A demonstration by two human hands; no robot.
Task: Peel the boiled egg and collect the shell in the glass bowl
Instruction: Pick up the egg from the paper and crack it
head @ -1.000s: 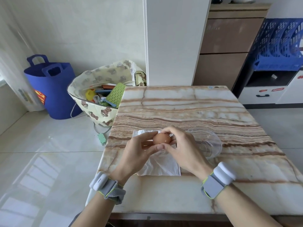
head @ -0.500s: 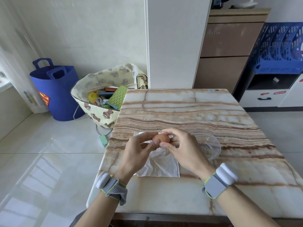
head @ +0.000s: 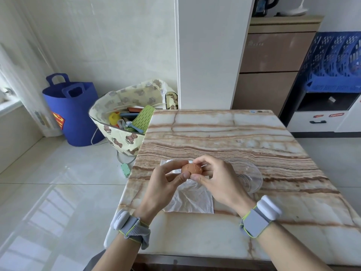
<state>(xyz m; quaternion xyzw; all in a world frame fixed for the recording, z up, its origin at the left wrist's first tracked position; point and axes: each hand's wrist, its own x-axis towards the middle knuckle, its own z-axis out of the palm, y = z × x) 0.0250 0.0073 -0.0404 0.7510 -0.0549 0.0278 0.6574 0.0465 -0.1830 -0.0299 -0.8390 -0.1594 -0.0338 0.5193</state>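
Observation:
A brown boiled egg (head: pixel 191 168) with white cracks across its shell is held between both hands above a white tissue (head: pixel 190 198) on the marble table (head: pixel 224 137). My left hand (head: pixel 164 184) grips its left side, thumb at the bottom. My right hand (head: pixel 216 180) pinches its right side with curled fingers. A clear glass bowl (head: pixel 252 178) stands on the table just right of my right hand, partly hidden by it.
On the floor to the left stand a bear-print bag (head: pixel 125 122) full of items, touching the table's far left corner, and a blue bin (head: pixel 72 112). A small green box (head: pixel 125 169) lies by the table's left edge. A brown cabinet (head: pixel 271 61) stands behind.
The egg has turned in my fingers and now shows white cracks on its shell. Both hands stay over the tissue in about the same place.

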